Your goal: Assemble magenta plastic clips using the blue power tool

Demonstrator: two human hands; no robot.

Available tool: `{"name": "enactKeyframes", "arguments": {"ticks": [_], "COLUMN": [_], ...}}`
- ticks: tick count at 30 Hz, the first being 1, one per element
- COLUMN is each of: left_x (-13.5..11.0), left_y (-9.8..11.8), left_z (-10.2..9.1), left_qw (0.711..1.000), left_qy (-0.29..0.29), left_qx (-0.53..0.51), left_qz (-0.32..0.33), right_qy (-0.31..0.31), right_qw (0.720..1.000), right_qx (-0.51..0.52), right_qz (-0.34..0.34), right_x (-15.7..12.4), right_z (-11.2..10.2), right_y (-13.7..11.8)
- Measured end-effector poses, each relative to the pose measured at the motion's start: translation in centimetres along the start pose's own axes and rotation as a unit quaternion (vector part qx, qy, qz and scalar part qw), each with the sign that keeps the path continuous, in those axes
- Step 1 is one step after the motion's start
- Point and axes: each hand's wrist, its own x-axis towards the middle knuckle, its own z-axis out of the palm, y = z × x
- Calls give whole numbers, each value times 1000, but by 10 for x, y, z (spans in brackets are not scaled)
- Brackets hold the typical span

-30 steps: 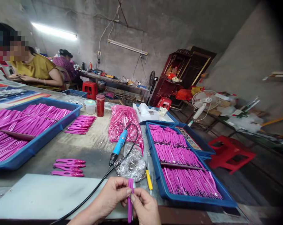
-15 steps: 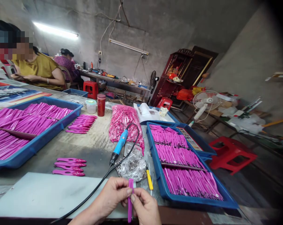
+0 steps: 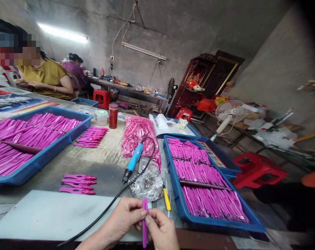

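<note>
Between both hands, a slim magenta plastic handle piece (image 3: 144,229) stands nearly upright at the table's front edge. My left hand (image 3: 123,215) pinches it from the left with thumb and fingers. From the right, my right hand (image 3: 161,227) grips the same piece, its thumb close to the left one. Just beyond the fingers lies a clear plastic bag (image 3: 148,184) over small metal parts. A yellow-handled tool (image 3: 166,199) rests to the right of it. Several magenta pieces with darker glossy ends (image 3: 77,184) lie in a stack at left.
Blue trays of magenta pieces stand left (image 3: 40,165) and right (image 3: 182,205). A blue electric screwdriver (image 3: 134,159) leans by a bag of pink parts (image 3: 139,133), its black cable (image 3: 102,211) crossing a white board (image 3: 55,215). Co-workers sit at left. A red stool (image 3: 258,170) stands right.
Both hands keep their hold on the magenta piece, almost unmoved. A dark shape with an orange patch has come into view at the lower right edge. The camera has shifted slightly.
</note>
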Motion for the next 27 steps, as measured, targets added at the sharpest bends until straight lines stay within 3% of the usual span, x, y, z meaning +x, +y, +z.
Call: {"name": "enactKeyframes", "arguments": {"ticks": [8,15,21,27], "left_x": [1,1,-1,1], "left_y": [-7,-18,-20,-25], "left_z": [-1,-5,-5,-5], "left_qw": [999,995,991,990], "left_qy": [23,-3,-12,-2], "left_qx": [-44,-100,-131,-138], "left_qz": [-11,-8,-10,-11], "right_qy": [6,30,57,46], "right_qw": [990,970,951,943], "right_qx": [-134,-234,-287,-314], "right_qz": [-39,-56,-101,-100], "right_x": [3,3,1,1], "right_z": [-3,-1,-1,-2], "right_y": [11,9,7,7]}}
